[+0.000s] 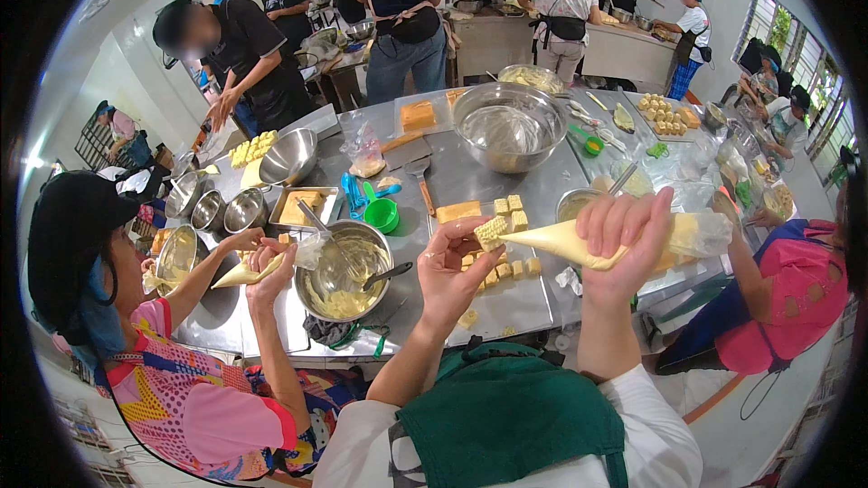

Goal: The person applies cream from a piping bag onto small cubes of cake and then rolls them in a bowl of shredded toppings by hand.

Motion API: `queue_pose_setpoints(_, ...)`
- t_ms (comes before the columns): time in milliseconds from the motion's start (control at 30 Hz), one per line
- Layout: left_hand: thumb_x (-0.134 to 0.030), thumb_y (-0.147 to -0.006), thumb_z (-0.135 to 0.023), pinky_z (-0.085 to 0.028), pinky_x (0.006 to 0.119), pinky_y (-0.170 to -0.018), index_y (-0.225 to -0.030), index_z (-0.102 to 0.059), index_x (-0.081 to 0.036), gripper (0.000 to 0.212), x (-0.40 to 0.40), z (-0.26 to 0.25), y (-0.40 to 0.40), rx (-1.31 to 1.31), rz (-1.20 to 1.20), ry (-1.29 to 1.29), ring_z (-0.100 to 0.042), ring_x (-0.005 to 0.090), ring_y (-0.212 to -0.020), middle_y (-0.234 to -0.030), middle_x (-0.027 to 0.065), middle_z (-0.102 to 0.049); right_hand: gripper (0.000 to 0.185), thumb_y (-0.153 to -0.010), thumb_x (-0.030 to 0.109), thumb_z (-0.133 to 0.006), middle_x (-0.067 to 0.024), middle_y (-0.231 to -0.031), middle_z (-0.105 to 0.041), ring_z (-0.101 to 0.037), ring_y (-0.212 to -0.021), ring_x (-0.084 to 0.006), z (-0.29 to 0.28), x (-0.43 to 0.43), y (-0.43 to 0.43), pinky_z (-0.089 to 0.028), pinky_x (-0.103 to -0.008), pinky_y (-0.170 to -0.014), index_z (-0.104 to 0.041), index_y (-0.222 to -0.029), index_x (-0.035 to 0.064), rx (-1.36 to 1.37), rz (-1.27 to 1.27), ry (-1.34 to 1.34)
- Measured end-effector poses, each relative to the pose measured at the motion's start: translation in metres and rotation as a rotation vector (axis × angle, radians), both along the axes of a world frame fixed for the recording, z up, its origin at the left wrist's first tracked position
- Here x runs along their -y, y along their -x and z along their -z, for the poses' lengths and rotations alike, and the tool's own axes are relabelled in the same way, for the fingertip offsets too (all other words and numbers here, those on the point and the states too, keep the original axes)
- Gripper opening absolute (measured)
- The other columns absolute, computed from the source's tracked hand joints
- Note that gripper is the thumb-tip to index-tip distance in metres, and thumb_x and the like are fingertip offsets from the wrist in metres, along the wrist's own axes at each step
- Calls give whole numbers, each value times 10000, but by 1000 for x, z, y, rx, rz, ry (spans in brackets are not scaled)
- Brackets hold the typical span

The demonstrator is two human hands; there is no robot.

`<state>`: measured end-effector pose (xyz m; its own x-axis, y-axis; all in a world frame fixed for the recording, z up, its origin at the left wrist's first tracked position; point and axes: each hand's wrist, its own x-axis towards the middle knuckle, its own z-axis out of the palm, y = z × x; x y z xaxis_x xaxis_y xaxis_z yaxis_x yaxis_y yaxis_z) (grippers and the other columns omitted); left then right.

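Between the thumb and fingers of my left hand point(453, 268) is a small cake cube point(491, 233) covered in pale yellow icing dots. My right hand point(622, 237) squeezes a clear piping bag point(559, 242) of yellow icing, its tip at the cube's right side. Below and behind the cube, plain cake cubes point(518, 270) and a few iced ones point(515, 203) stand on a tray point(542, 305), beside an uncut cake slab point(458, 211). My palm hides part of the tray.
To the left are a steel bowl of icing point(344, 271), a green measuring cup point(381, 215) and a spatula point(423, 184). A large steel bowl point(510, 127) stands farther back. At the left a co-worker point(203, 379) pipes icing; another person point(786, 285) stands at the right.
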<state>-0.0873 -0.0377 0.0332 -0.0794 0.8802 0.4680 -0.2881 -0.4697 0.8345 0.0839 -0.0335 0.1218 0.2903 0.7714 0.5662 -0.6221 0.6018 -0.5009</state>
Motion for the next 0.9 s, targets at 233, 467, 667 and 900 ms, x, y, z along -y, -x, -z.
queue_pose_setpoints(233,124,-770,-697,-523,291,-887,-1095,-546,23,372,2,0,0,9,10,-4,-633,167,-1002,-1151,154,-622,527,-1051,363,-281,-14,-406,-322,-314,-341,-145,-1,0,-1,-362,-304,-432,-338,-576,142,4,4,-13)
queue_pose_setpoints(467,119,-772,-701,-523,279,-872,-1095,-558,22,367,3,0,-1,19,12,-8,-635,155,-984,-1136,138,-628,505,-1055,349,-277,-2,-415,-297,-287,-357,-133,-2,5,-1,-346,-295,-443,-336,-594,152,12,10,-17)
queue_pose_setpoints(667,107,-778,-703,-522,261,-855,-1111,-582,26,363,4,0,-3,55,11,-29,-640,138,-959,-1112,109,-639,509,-1054,348,-279,0,-415,-297,-284,-355,-132,-4,8,-2,-340,-292,-441,-336,-587,153,10,29,-7)
queue_pose_setpoints(900,119,-777,-701,-530,293,-890,-1089,-558,27,355,5,-1,-4,36,24,-46,-639,168,-997,-1125,143,-631,515,-1053,352,-286,0,-414,-293,-281,-354,-130,-3,6,-7,-337,-293,-445,-335,-579,155,11,30,-19)
